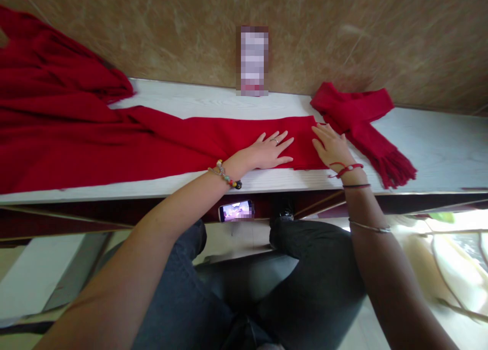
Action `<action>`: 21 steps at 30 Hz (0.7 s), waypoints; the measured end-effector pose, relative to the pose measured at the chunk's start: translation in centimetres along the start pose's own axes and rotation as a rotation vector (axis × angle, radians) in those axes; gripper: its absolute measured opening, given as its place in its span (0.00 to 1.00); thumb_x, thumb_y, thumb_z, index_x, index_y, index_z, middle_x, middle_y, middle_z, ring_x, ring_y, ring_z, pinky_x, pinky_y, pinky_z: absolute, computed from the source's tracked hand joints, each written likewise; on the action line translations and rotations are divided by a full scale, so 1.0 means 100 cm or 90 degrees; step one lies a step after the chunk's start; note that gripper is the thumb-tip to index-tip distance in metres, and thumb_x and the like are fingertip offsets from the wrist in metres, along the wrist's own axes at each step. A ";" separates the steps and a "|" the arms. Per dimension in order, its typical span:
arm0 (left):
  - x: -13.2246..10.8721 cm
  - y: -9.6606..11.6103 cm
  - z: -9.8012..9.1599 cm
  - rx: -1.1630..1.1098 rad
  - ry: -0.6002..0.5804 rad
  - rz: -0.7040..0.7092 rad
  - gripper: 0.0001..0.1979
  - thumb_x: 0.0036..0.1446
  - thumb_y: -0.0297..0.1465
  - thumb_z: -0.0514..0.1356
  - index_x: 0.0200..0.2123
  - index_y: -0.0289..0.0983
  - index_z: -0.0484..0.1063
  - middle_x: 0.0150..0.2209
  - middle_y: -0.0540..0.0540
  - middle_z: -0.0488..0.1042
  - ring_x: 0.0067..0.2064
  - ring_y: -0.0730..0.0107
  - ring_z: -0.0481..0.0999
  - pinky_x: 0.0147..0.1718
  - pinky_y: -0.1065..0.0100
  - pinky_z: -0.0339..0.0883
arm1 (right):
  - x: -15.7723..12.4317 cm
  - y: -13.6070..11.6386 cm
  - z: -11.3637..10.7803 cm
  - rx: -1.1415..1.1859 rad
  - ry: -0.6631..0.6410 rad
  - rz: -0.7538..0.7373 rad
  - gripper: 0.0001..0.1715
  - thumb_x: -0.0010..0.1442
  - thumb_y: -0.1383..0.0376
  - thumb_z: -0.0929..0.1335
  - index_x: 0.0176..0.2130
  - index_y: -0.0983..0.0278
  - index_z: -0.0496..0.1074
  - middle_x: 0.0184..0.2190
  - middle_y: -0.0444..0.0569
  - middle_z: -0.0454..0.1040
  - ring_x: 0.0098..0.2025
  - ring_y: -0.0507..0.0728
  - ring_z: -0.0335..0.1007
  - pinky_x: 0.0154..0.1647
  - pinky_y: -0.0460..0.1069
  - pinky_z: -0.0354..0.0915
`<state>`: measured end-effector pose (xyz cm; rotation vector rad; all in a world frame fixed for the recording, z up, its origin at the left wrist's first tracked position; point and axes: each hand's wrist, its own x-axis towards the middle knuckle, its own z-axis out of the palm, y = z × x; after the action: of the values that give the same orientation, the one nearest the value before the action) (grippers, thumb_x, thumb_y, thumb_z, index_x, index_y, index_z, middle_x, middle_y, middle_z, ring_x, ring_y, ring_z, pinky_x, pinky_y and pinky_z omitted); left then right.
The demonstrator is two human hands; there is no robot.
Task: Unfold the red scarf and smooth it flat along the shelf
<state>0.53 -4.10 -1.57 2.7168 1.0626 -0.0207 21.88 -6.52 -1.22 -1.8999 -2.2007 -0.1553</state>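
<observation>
A long piece of red cloth (168, 141) lies along the white tabletop, smooth at its right end and rumpled toward the left. My left hand (269, 151) rests flat on it, fingers spread and pointing right. At the cloth's right end, my right hand (331, 146) lies palm down, its fingers stretched out over the edge area. Just beyond that hand is a red scarf (354, 116), crossed over itself, with a fringed end pointing toward me. Neither hand grips anything.
A heap of red fabric (49, 60) fills the far left. Against the brown marbled wall (171, 30) stands a blurred-out rectangular item (252, 60). A lit phone (236, 211) sits below the front edge of the white tabletop (430, 147), above my knees.
</observation>
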 end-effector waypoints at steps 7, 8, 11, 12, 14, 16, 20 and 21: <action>-0.018 0.010 -0.010 0.017 0.046 0.036 0.42 0.55 0.55 0.49 0.64 0.32 0.50 0.66 0.34 0.49 0.65 0.49 0.50 0.59 0.55 0.49 | -0.015 -0.009 -0.026 0.029 -0.055 -0.174 0.19 0.59 0.67 0.63 0.48 0.63 0.75 0.46 0.50 0.77 0.48 0.60 0.72 0.51 0.55 0.67; -0.020 0.011 -0.012 0.024 0.055 0.050 0.42 0.54 0.55 0.51 0.63 0.32 0.53 0.65 0.32 0.52 0.63 0.49 0.54 0.57 0.56 0.53 | -0.019 -0.009 -0.027 0.031 -0.056 -0.191 0.18 0.58 0.67 0.63 0.46 0.63 0.76 0.44 0.50 0.78 0.46 0.59 0.73 0.50 0.54 0.68; -0.021 0.010 -0.016 0.052 0.086 0.081 0.34 0.54 0.49 0.55 0.57 0.31 0.60 0.59 0.32 0.61 0.56 0.52 0.65 0.49 0.61 0.60 | -0.030 -0.007 -0.028 0.039 -0.050 -0.238 0.16 0.57 0.69 0.63 0.42 0.63 0.78 0.42 0.49 0.79 0.44 0.58 0.75 0.47 0.52 0.70; -0.021 0.009 -0.017 0.064 0.092 0.094 0.31 0.55 0.46 0.56 0.55 0.31 0.62 0.57 0.33 0.64 0.54 0.54 0.67 0.47 0.62 0.61 | -0.031 -0.007 -0.028 0.043 -0.047 -0.252 0.16 0.57 0.69 0.64 0.41 0.63 0.78 0.42 0.48 0.79 0.44 0.58 0.75 0.47 0.52 0.70; -0.019 0.008 -0.019 0.092 0.089 0.127 0.24 0.55 0.38 0.57 0.52 0.31 0.64 0.53 0.35 0.68 0.50 0.57 0.69 0.45 0.64 0.62 | -0.033 -0.006 -0.026 0.053 -0.040 -0.275 0.15 0.57 0.69 0.65 0.41 0.63 0.78 0.43 0.48 0.78 0.45 0.59 0.74 0.47 0.52 0.69; -0.019 0.009 -0.022 0.131 0.075 0.154 0.20 0.55 0.31 0.57 0.51 0.32 0.65 0.50 0.36 0.70 0.49 0.59 0.70 0.42 0.65 0.63 | -0.032 -0.005 -0.024 0.061 -0.035 -0.288 0.14 0.57 0.67 0.66 0.42 0.62 0.78 0.43 0.49 0.78 0.45 0.59 0.74 0.47 0.53 0.69; -0.023 0.014 -0.026 0.195 0.089 0.133 0.17 0.56 0.23 0.52 0.49 0.33 0.67 0.47 0.38 0.73 0.44 0.63 0.72 0.35 0.67 0.62 | -0.030 -0.005 -0.021 0.064 -0.040 -0.301 0.15 0.58 0.63 0.66 0.43 0.63 0.78 0.44 0.51 0.77 0.46 0.60 0.74 0.47 0.53 0.69; -0.023 0.016 -0.027 0.204 0.100 0.128 0.16 0.57 0.23 0.51 0.48 0.34 0.67 0.46 0.39 0.73 0.42 0.64 0.73 0.34 0.67 0.62 | -0.030 -0.005 -0.020 0.062 -0.041 -0.301 0.15 0.58 0.63 0.66 0.43 0.64 0.77 0.45 0.52 0.77 0.46 0.60 0.74 0.46 0.53 0.69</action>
<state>-0.32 -6.18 1.61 3.1499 0.8850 0.0611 22.00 -9.95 0.07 -1.3234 -2.6118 -0.0629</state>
